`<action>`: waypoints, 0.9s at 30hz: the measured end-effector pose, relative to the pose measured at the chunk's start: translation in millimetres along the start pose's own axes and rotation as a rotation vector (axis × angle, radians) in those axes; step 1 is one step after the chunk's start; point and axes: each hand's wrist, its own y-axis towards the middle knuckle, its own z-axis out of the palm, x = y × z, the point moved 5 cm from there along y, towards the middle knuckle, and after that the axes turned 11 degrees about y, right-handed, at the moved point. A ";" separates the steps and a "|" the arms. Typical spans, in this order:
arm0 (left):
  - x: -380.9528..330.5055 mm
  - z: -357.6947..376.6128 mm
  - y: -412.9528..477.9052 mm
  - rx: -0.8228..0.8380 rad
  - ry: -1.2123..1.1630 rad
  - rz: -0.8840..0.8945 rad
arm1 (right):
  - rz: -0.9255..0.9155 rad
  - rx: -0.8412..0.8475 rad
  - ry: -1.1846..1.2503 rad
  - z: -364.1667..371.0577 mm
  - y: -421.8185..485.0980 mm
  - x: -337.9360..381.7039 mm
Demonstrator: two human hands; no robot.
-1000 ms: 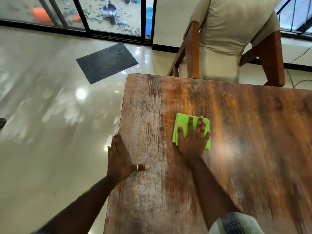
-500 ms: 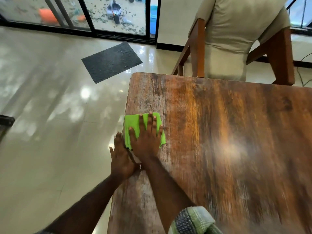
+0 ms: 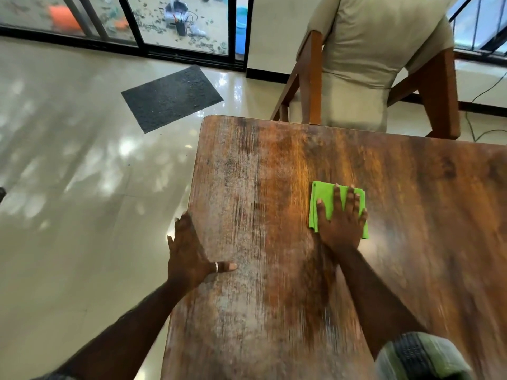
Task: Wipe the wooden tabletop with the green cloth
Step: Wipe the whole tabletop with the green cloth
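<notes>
The wooden tabletop [image 3: 411, 242] is dark brown with a worn, greyish strip along its left side. A folded green cloth [image 3: 322, 198] lies flat on it, a little left of the middle. My right hand [image 3: 341, 220] presses down on the cloth with fingers spread, covering most of it. My left hand [image 3: 189, 250] rests flat on the table's left edge, fingers over the side and the thumb, with a ring, pointing right on the wood. It holds nothing.
A wooden chair [image 3: 312, 78] with a beige cover [image 3: 365, 50] stands at the table's far edge. A dark doormat [image 3: 171, 97] lies on the glossy floor [image 3: 68, 187] to the left, in front of sliding glass doors [image 3: 178, 23].
My right hand slid the cloth left to the table's edge beside my left hand, then back right toward the middle. My left hand stayed on the left edge.
</notes>
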 end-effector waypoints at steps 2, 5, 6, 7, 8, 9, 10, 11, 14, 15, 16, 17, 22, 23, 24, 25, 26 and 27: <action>0.4 0.8 -0.2 0.012 0.003 -0.005 | 0.001 -0.016 -0.003 0.4 -1.3 2.5; 0.1 0.3 -0.5 0.010 -0.017 -0.004 | 0.025 -0.020 0.016 4.7 -6.5 12.2; 0.4 -0.3 -0.5 0.004 -0.018 -0.003 | 0.029 -0.008 0.024 8.5 -8.8 19.7; 0.5 -0.4 -0.3 -0.004 -0.018 -0.002 | 0.030 0.004 0.034 13.2 -11.3 29.8; 0.3 -0.1 0.1 -0.007 -0.016 -0.002 | 0.025 0.015 0.045 18.9 -14.6 43.2; -0.4 0.1 0.2 -0.007 -0.012 0.002 | 0.017 0.024 0.055 24.7 -19.3 59.1; -1.1 0.6 0.0 -0.004 -0.003 0.005 | 0.002 0.037 0.063 31.9 -24.9 77.2; -1.4 1.2 -0.1 0.005 0.006 0.004 | -0.020 0.054 0.074 39.6 -31.9 97.7; 0.6 2.4 0.1 0.018 0.024 -0.010 | -0.106 0.121 0.133 63.4 -58.3 167.9; 2.6 4.3 0.6 0.014 0.028 -0.002 | -0.142 0.148 0.151 71.2 -69.8 191.2; 4.2 6.2 1.1 0.004 0.039 0.011 | -0.176 0.178 0.167 78.2 -82.0 212.9; 5.6 8.1 1.9 -0.013 0.048 0.018 | -0.205 0.207 0.181 84.3 -93.1 230.9; 8.9 10.7 3.9 -0.074 0.030 -0.018 | -0.229 0.243 0.234 90.4 -111.6 252.7; 10.4 11.6 4.3 -0.069 0.041 -0.008 | -0.240 0.237 0.234 88.5 -108.7 246.6; 10.4 11.6 3.9 -0.054 0.055 0.010 | -0.249 0.229 0.225 85.9 -104.8 238.0; 9.1 11.4 2.8 -0.031 0.059 0.024 | -0.248 0.220 0.216 82.0 -99.7 226.4; 6.8 9.5 1.5 -0.009 0.054 0.020 | -0.236 0.212 0.208 76.6 -93.8 212.6; 4.0 5.8 0.5 0.003 0.039 0.001 | -0.220 0.203 0.197 70.9 -87.1 196.6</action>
